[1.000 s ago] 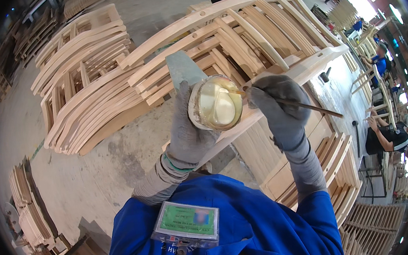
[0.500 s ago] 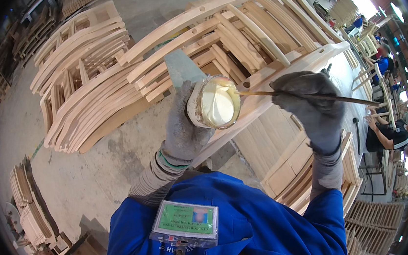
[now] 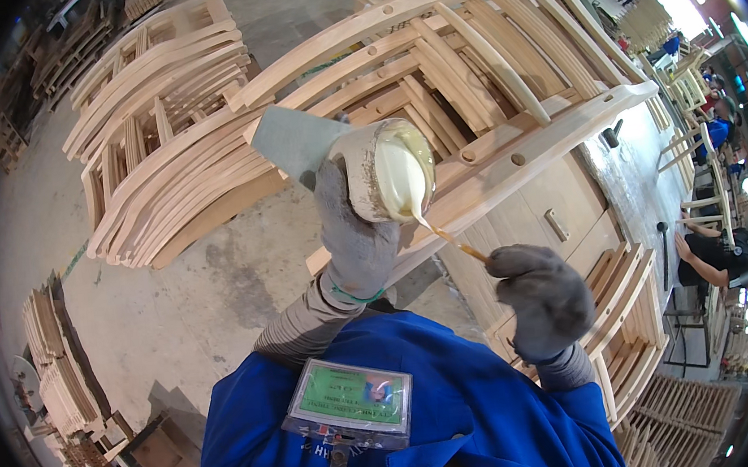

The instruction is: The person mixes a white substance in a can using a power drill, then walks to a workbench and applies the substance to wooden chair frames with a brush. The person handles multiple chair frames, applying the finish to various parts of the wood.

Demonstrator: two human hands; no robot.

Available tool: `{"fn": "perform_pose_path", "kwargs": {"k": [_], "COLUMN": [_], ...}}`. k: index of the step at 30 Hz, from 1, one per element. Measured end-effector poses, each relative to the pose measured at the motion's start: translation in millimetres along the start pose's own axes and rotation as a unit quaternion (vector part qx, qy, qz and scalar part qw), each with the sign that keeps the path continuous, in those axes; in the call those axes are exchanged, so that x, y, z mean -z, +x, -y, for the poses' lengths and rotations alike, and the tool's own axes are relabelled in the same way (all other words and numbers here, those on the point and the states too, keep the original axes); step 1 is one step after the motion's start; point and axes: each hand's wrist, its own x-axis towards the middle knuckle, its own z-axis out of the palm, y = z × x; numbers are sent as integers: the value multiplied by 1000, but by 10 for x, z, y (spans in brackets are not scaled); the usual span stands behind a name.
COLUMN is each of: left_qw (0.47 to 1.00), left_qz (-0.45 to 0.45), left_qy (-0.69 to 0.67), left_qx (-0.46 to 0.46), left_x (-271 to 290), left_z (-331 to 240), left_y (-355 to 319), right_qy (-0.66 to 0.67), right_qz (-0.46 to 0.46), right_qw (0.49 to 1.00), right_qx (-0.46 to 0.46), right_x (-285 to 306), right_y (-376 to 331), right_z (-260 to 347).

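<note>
**Glue cup tipped over the chair frame**

The gloved left hand has its fingers wrapped round a crusted round cup of pale cream glue, tilted above the chair frame. Nearer the person than the frame, the gloved right hand fists a thin stick, tip in the glue. Smooth curved pale-wood rails stack left of the frame; bare concrete floor lies open below them.

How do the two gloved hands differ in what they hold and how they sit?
The left hand is raised, gripping a tilted tub of pale glue plus a flat scraper blade; the right hand sits lower, holding a thin stick whose tip dips into the tub. Both wear grey gloves.
</note>
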Motion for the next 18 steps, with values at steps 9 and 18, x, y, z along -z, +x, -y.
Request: {"fn": "perform_pose_path", "kwargs": {"k": [9,18], "left_qw": [940,994], "left_qz": [109,93], "left_qy": [-322,-55], "left_qx": [39,4], "left_x": [-81,-145], "left_z": [20,33], "left_y": [75,-21], "right_qy": [311,301], "right_qz": [-270,-290], "right_qw": [898,900], "right_qx": [-157,-125], "right_x": [-194,-343], "right_y": [-158,-278], "right_z": [-284,-363]}}
